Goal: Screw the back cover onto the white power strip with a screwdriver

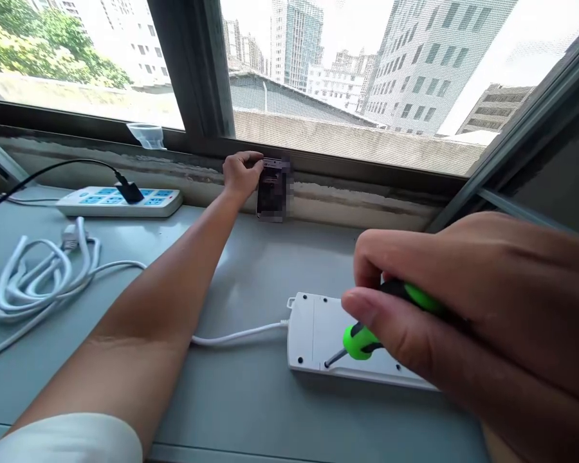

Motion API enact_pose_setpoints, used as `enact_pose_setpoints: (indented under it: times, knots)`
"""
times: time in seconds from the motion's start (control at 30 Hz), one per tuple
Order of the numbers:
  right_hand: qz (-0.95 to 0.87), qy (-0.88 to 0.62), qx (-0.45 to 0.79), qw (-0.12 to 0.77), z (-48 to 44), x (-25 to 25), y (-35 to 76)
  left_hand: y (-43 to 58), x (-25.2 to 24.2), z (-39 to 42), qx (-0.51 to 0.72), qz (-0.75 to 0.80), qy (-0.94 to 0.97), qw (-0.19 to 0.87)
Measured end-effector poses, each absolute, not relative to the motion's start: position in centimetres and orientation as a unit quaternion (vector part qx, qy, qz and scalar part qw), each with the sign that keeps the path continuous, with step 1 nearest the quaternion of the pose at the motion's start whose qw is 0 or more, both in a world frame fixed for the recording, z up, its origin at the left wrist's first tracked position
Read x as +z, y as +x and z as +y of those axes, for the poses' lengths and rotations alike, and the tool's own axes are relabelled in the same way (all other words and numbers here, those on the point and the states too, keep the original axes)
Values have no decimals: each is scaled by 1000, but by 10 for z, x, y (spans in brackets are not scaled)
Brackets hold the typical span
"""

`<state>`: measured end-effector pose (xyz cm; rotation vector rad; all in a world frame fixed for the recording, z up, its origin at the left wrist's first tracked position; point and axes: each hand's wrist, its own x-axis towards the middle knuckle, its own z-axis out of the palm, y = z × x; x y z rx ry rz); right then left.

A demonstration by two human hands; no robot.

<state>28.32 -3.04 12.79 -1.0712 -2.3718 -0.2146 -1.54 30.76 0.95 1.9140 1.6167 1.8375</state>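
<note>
My right hand (415, 308) is wrapped round the green and black handle of a screwdriver (359, 341). Its metal tip sits at a screw hole near the front edge of a white power strip (309, 328), which lies underside up on the table. My hand hides the strip's right part. Farther off, my left hand (241, 173) reaches to the window ledge, thumb and fingers pinching the upper left corner of a smartphone (271, 190). The phone leans upright against the wall, partly blurred.
Another power strip (120, 202) with blue sockets and a black plug (128, 191) stands at the back left. A coiled white cable (53, 283) lies before it. On the ledge is a clear plastic cup (147, 136). A window frame (202, 77) borders the grey table (241, 399).
</note>
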Motion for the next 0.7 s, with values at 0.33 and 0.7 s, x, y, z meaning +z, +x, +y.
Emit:
enact_pose_setpoints:
  times: [0.33, 0.7]
  knots:
    - [-879, -417, -19, 232, -44, 140, 284, -18, 0, 311, 561, 511, 651, 21]
    - [-909, -372, -32, 185, -15, 135, 293, -21, -11, 320, 574, 479, 664, -6]
